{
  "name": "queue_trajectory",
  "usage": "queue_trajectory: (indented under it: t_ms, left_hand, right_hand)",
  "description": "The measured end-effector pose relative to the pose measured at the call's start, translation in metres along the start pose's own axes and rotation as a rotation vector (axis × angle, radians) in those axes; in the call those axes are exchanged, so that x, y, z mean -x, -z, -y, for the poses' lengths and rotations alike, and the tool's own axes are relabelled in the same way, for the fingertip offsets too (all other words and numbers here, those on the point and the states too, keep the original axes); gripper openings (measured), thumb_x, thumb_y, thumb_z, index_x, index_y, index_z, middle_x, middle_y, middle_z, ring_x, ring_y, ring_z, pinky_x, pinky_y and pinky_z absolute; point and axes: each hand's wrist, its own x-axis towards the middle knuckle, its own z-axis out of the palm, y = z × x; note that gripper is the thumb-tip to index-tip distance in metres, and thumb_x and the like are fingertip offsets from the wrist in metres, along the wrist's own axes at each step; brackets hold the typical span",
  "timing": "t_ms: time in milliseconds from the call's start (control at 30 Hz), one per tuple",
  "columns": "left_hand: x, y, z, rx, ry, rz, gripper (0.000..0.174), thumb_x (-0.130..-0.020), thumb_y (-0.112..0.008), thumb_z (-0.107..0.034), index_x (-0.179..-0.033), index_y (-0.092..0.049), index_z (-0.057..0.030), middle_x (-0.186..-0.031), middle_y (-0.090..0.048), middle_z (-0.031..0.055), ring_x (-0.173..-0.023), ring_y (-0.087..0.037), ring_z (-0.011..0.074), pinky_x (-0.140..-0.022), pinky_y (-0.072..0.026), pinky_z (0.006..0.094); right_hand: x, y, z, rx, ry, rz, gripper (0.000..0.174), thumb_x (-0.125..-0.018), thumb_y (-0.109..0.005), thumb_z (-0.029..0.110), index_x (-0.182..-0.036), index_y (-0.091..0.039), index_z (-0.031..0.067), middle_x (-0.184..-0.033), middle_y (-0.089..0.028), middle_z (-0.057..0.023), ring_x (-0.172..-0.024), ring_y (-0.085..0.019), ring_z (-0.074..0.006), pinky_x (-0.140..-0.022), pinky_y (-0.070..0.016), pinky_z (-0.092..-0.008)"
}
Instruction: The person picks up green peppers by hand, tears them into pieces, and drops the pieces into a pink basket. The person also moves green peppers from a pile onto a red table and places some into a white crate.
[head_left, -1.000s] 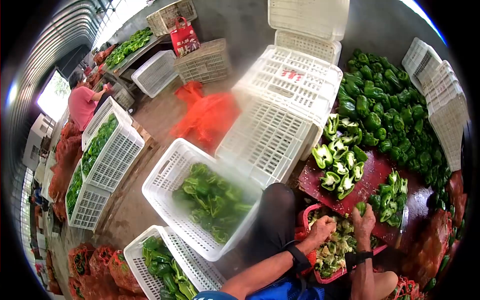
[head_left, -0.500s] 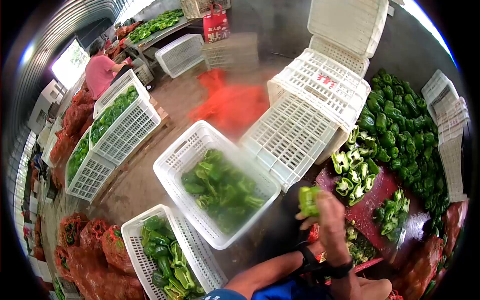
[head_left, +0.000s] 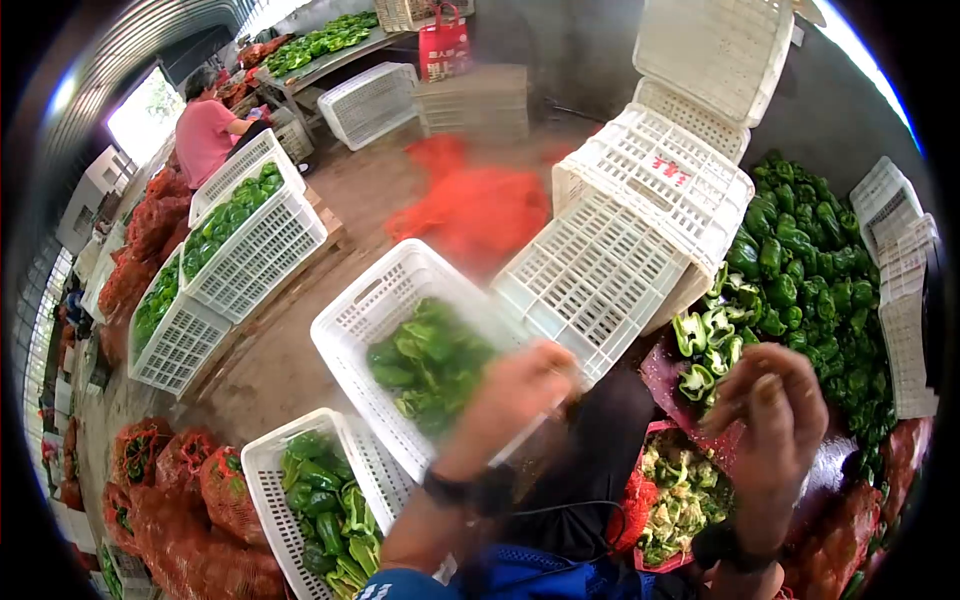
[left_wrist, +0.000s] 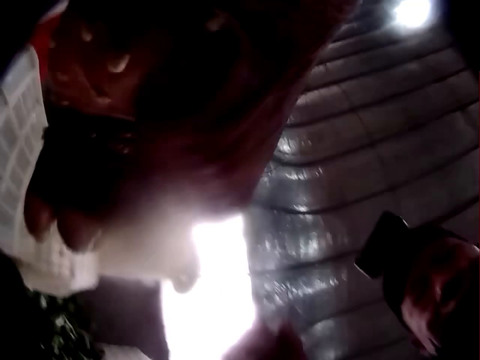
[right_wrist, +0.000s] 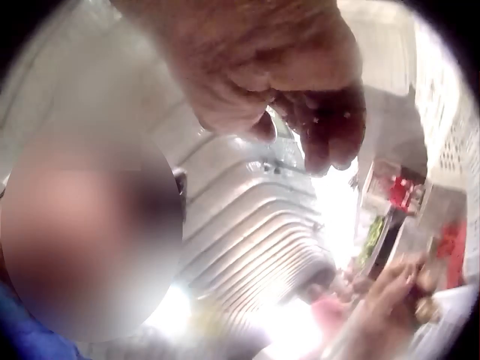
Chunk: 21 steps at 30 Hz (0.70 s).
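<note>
My left hand [head_left: 515, 395], blurred, is over the near right edge of a white plastic crate [head_left: 345, 335] holding green peppers [head_left: 425, 355]. Its fingers look bent in the right wrist view; I cannot tell whether they hold anything. The right hand [head_left: 775, 420] is raised in front of the red board [head_left: 665, 385], fingers loosely bent with no pepper in them. Cut pepper halves [head_left: 692, 333] lie on that board, partly covered by this hand. Below, between my arms, sits a pink tub [head_left: 663, 568] filled with pale pepper cores and scraps [head_left: 685, 490].
A big heap of whole green peppers [head_left: 800, 235] lies at the right against crates. Stacked white crates [head_left: 600, 275] stand ahead. Another pepper crate [head_left: 262, 500] and red net sacks [head_left: 200, 530] are at lower left. A person in pink [head_left: 205, 140] sits at far left.
A cut green pepper was at my hands half a second ago and shows in neither now. My left hand has swung left over the crate; the right has moved right and up.
</note>
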Motion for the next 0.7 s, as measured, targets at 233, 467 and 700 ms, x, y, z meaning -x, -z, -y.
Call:
queue_trajectory:
  t_ms: [233, 467, 700]
  left_hand:
    - [0.001, 0.113, 0.284, -0.752, 0.595, -0.275, 0.026, -0.081, -0.067, -0.019, -0.098, -0.068, 0.0003, -0.091, -0.070, 0.0224, -0.087, -0.069, 0.0364, -0.078, -0.0540, 0.0444]
    - [0.070, 0.084, 0.397, -1.082, 0.611, 0.031, 0.016, -0.082, -0.068, -0.016, -0.092, -0.069, -0.0034, -0.094, -0.070, 0.0227, -0.087, -0.068, 0.0430, -0.076, -0.0552, 0.0506]
    - [0.058, 0.107, 0.372, -1.202, 0.447, 0.047, 0.011, -0.074, -0.063, -0.010, -0.079, -0.061, -0.0005, -0.083, -0.067, 0.0233, -0.079, -0.064, 0.0473, -0.071, -0.0537, 0.0510]
  right_hand:
    - [0.028, 0.066, -0.061, 0.018, -0.352, -0.135, 0.018, -0.103, -0.054, 0.016, -0.108, -0.063, 0.0011, -0.077, -0.066, -0.0075, -0.059, -0.063, -0.0121, -0.050, -0.0507, -0.0240]
    - [0.045, 0.106, -0.067, 0.145, -0.570, -0.203, 0.021, -0.102, -0.054, 0.012, -0.111, -0.062, -0.0059, -0.087, -0.069, -0.0113, -0.068, -0.065, -0.0161, -0.062, -0.0535, -0.0292]
    - [0.075, 0.131, -0.116, 0.229, -0.760, -0.109, 0.035, -0.098, -0.055, 0.018, -0.119, -0.061, -0.0095, -0.091, -0.070, -0.0136, -0.069, -0.069, -0.0163, -0.057, -0.0549, -0.0282]
